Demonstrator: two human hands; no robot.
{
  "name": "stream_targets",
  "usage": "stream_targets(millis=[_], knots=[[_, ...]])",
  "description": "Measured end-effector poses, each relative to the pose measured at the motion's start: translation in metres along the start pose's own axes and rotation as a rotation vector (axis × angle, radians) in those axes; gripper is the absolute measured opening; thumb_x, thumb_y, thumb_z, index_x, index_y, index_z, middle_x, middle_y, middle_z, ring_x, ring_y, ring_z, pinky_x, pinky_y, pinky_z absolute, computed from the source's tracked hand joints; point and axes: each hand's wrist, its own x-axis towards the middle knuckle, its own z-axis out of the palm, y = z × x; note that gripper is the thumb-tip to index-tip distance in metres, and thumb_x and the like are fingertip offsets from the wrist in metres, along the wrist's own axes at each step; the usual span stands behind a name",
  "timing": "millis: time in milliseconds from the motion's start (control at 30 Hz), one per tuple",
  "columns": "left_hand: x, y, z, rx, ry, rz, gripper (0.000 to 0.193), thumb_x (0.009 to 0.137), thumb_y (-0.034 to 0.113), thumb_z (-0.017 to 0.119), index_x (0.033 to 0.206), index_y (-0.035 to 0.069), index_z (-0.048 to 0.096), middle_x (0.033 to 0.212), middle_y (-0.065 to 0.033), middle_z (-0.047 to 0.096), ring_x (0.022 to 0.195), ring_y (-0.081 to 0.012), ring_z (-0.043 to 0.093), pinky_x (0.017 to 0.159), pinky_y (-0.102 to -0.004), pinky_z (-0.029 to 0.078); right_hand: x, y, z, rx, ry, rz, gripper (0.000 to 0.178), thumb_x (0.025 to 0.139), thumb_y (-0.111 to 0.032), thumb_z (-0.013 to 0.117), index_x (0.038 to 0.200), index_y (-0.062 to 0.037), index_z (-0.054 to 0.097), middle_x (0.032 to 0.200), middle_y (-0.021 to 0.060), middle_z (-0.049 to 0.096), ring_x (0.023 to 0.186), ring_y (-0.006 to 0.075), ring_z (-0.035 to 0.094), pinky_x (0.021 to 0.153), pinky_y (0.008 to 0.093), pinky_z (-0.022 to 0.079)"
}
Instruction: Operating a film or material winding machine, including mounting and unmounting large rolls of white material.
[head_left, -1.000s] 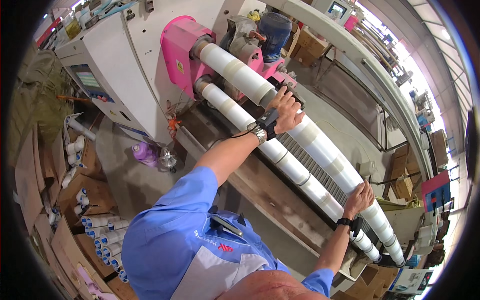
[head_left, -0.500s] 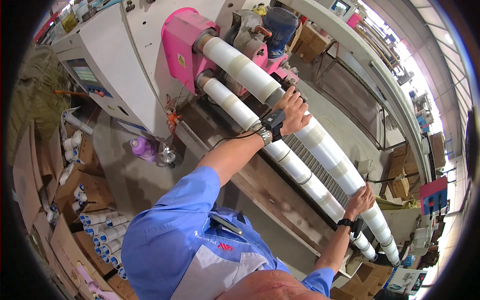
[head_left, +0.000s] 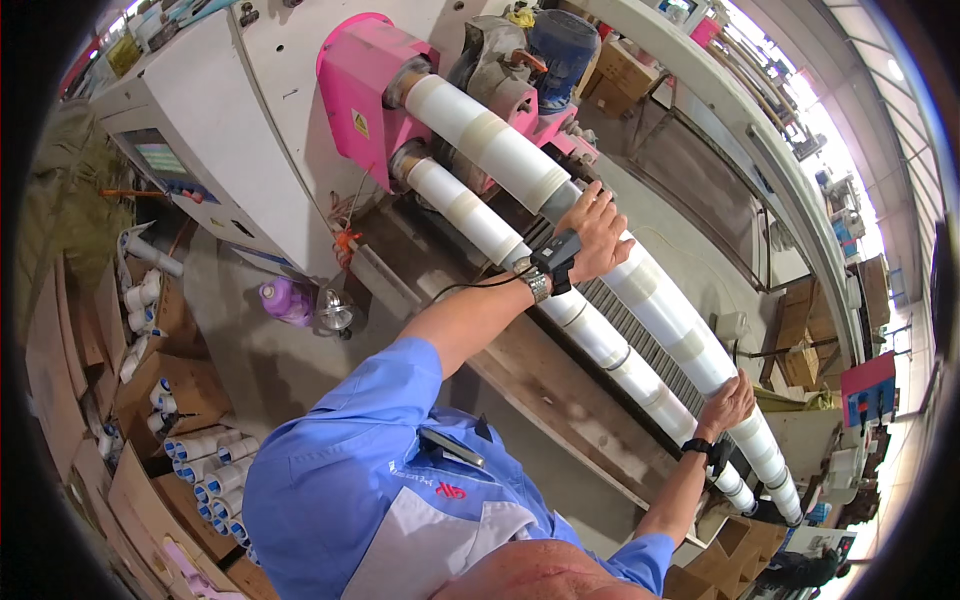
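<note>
Two long shafts carrying white film rolls run from the pink machine housing point(head_left: 367, 85) toward the lower right. On the farther shaft, my left hand point(head_left: 597, 235) is closed over the upper end of a white film roll point(head_left: 640, 278), beside a bare grey stretch of shaft point(head_left: 560, 201). My right hand point(head_left: 727, 404) grips the same row of rolls lower down, fingers wrapped over the far side. Above the grey stretch sits another white roll point(head_left: 490, 135) with a beige band. The nearer shaft's rolls point(head_left: 590, 335) pass beneath my left wrist, untouched by my fingers.
A white control cabinet point(head_left: 215, 130) stands at the left. On the floor are a purple bottle point(head_left: 286, 300), a silver lamp-like object point(head_left: 335, 312) and cartons of white tubes point(head_left: 215, 470). A blue motor point(head_left: 563, 60) sits behind the housing. Cardboard boxes point(head_left: 735, 560) lie lower right.
Both hands have moved a little down the farther shaft, toward the lower right, with the rolls under them. The grey stretch by my left hand has widened slightly.
</note>
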Motion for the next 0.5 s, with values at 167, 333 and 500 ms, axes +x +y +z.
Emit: stream_targets(millis=[167,333,500], knots=[[-0.001,0.0,0.005,-0.014,0.003,0.025,0.036,0.082,0.033,0.065,0.097,0.0,0.064,0.097,-0.0203,0.064,0.111,-0.0371,0.055,0.111,-0.0531,0.03,-0.002,0.002,-0.003,0.003,0.013,-0.018,0.041,0.099,-0.034,0.04,0.12,-0.0079,0.064,0.121,0.0106,0.064,0.118,0.0262,0.054,0.108,0.0411,0.03],[-0.005,0.001,0.01,-0.06,0.037,0.001,0.04,0.082,0.033,0.067,0.104,0.0,0.065,0.108,-0.024,0.063,0.118,-0.0384,0.053,0.111,-0.054,0.03,-0.003,0.002,-0.002,0.01,0.002,-0.001,0.043,0.1,-0.034,0.038,0.123,-0.0083,0.063,0.125,0.0114,0.063,0.122,0.0282,0.052,0.11,0.0416,0.027],[-0.011,0.003,0.009,-0.061,0.026,0.0,0.045,0.082,0.034,0.067,0.111,0.0,0.065,0.115,-0.0229,0.063,0.122,-0.0377,0.052,0.11,-0.0541,0.031,-0.006,0.006,0.0,0.045,0.005,0.004,0.042,0.1,-0.033,0.039,0.126,-0.0092,0.062,0.128,0.0098,0.06,0.125,0.0267,0.048,0.111,0.0418,0.025]])
